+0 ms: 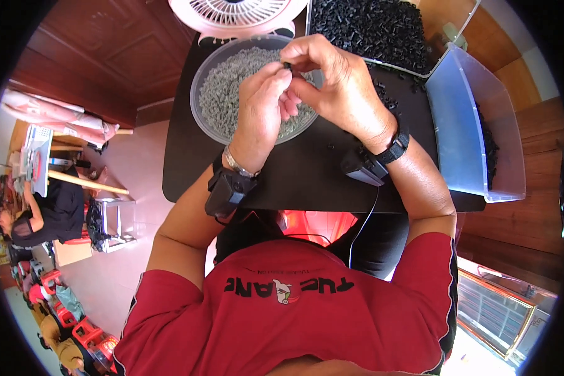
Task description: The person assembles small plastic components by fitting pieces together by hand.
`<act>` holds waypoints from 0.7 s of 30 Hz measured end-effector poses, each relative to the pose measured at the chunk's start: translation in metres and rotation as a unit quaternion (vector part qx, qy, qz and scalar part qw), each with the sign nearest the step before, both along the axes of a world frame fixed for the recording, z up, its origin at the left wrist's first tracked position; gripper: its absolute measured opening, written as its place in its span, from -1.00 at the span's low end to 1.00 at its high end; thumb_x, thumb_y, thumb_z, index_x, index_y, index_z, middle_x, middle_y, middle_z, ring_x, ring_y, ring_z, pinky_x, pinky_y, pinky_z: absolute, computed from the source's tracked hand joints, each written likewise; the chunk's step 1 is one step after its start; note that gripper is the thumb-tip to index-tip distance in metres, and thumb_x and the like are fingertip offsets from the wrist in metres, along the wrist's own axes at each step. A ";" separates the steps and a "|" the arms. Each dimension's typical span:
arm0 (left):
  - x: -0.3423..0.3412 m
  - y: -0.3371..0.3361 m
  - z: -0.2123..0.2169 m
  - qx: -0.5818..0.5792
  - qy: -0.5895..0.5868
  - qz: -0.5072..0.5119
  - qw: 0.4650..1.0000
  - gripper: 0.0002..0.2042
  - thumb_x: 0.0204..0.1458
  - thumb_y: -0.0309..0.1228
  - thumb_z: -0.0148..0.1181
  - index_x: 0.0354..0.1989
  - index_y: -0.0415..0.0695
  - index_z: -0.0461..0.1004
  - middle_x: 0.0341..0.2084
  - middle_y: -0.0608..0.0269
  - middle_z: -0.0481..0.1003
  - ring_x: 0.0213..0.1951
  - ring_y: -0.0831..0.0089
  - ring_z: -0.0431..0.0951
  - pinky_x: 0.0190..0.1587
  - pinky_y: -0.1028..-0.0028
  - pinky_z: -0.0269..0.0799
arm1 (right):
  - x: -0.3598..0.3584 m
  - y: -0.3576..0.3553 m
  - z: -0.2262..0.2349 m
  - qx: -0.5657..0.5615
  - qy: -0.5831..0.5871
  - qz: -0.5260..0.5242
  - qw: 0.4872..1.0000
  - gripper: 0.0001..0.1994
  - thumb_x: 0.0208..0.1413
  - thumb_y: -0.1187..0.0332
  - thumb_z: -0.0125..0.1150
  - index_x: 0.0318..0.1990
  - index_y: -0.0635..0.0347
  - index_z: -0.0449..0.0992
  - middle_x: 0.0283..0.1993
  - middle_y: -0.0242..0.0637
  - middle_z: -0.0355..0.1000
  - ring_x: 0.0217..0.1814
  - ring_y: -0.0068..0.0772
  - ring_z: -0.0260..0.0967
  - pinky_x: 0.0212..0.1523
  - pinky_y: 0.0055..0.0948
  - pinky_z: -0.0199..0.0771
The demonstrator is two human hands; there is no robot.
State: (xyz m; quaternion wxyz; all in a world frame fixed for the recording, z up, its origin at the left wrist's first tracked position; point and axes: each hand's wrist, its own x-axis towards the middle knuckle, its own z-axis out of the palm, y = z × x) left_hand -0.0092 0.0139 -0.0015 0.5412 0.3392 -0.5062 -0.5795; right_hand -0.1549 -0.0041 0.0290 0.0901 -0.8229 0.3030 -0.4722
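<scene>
My left hand (259,111) and my right hand (346,91) meet above a round clear tub (197,119) of small grey pieces (229,78). At their fingertips is a small dark part (286,65), mostly hidden by the fingers. The left thumb and fingers are closed about it from below. From the other side the right index finger and thumb curl in and pinch at it. Both wrists carry strapped black devices. Whether a grey piece is also between the fingers cannot be made out.
A tray (430,74) heaped with small black parts (370,31) stands at the far right, with loose ones beside it. A clear plastic bin (460,125) lines the table's right edge. Behind the tub is a pink fan (238,12). Another person (41,213) sits far left.
</scene>
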 end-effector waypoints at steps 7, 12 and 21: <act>0.001 0.001 0.007 -0.014 -0.015 0.012 1.000 -0.76 0.15 -0.32 -0.07 -0.24 -0.26 0.42 -0.59 0.36 0.40 -0.57 0.64 0.38 -0.51 0.67 0.22 | -0.002 -0.002 0.004 -0.018 0.000 0.014 1.000 -0.68 -0.21 0.55 0.24 -0.23 0.18 0.35 -0.48 -0.24 0.40 -0.40 -0.21 0.45 -0.40 -0.37 0.48; 0.002 0.000 0.007 -0.019 -0.036 0.013 0.999 -0.76 0.14 -0.33 -0.05 -0.26 -0.27 0.43 -0.58 0.35 0.41 -0.56 0.62 0.39 -0.52 0.66 0.23 | -0.003 0.000 0.007 -0.043 0.009 0.006 0.999 -0.69 -0.22 0.54 0.23 -0.24 0.19 0.34 -0.45 -0.21 0.41 -0.37 -0.16 0.44 -0.37 -0.33 0.47; 0.005 0.004 0.006 -0.013 -0.019 0.007 1.000 -0.78 0.11 -0.36 -0.06 -0.31 -0.28 0.43 -0.61 0.28 0.42 -0.61 0.57 0.40 -0.55 0.62 0.24 | -0.002 0.007 0.014 -0.052 0.036 0.000 0.998 -0.69 -0.25 0.55 0.20 -0.26 0.21 0.33 -0.41 -0.18 0.40 -0.34 -0.10 0.42 -0.33 -0.30 0.46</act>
